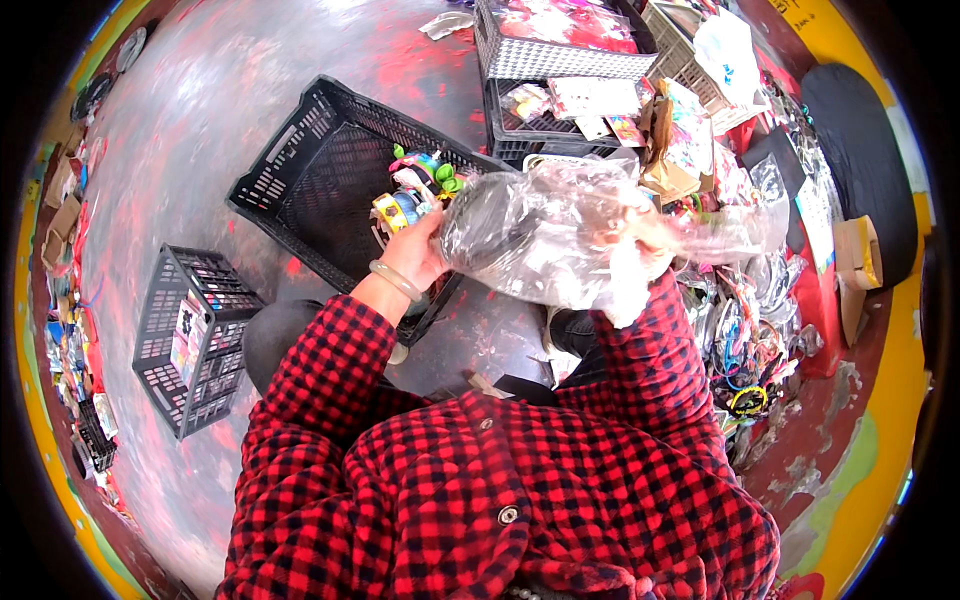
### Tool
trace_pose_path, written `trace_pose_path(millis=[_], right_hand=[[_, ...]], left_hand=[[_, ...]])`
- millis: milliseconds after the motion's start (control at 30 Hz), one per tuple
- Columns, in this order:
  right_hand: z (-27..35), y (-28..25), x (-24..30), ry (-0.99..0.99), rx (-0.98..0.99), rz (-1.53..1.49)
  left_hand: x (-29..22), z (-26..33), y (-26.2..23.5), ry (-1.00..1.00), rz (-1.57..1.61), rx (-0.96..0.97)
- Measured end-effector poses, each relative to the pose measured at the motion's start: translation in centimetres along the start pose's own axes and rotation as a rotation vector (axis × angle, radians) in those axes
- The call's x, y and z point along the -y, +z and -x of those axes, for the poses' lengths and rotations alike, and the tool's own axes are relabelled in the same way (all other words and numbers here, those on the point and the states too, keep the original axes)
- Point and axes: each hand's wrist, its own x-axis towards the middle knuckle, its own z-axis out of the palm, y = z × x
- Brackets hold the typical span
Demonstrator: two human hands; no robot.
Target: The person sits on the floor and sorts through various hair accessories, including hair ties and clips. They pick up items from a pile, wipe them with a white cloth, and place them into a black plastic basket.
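Observation:
A large crumpled clear plastic bag (530, 240) is stretched between my two hands, above the floor in front of me. My left hand (418, 250), with a pale bangle at the wrist, is closed at the bag's left end. Just beyond its fingers is a bunch of colourful trinkets (405, 195) with green, yellow, blue and pink parts; I cannot tell whether the hand holds them too. My right hand (648, 238) is closed on the bag's right part, slightly smeared by motion and partly covered by the plastic.
A black plastic crate (285, 160) stands tilted in view under the trinkets. Another black crate (190, 340) with packets inside is at the left. Stacked crates (570, 65) hold packaged goods at the far right. A heap of bagged items (745, 340) lies beside my right arm.

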Motion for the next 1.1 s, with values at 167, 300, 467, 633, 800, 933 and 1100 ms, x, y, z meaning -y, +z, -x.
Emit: trace_pose_path(millis=[167,300,467,633,800,933,1100], right_hand=[[0.2,-0.4,1.4,-0.120,-0.099,0.034],[0.3,-0.8,2.1,-0.119,-0.237,0.029],[-0.4,1.4,1.5,-0.200,-0.420,-0.210],[-1.0,-4.1,1.7,-0.020,-0.476,0.546],[-0.7,-7.7,0.9,-0.380,-0.589,1.279],[-1.1,-2.8,1.9,-0.547,-0.922,0.368],[0.3,1.5,-2.5,-0.061,-0.392,0.876]], left_hand=[[-1.9,-0.1,-1.0,0.145,0.004,0.080],[-2.6,-0.1,-1.0,0.253,0.067,0.039],[-3.9,-0.1,-1.0,0.358,0.107,0.147],[-6.0,1.0,-0.5,0.519,0.152,0.181],[-5.9,1.9,1.1,0.504,0.247,0.163],[-6.7,1.5,0.6,0.581,0.362,0.123],[-6.5,0.9,0.5,0.713,0.289,0.095]])
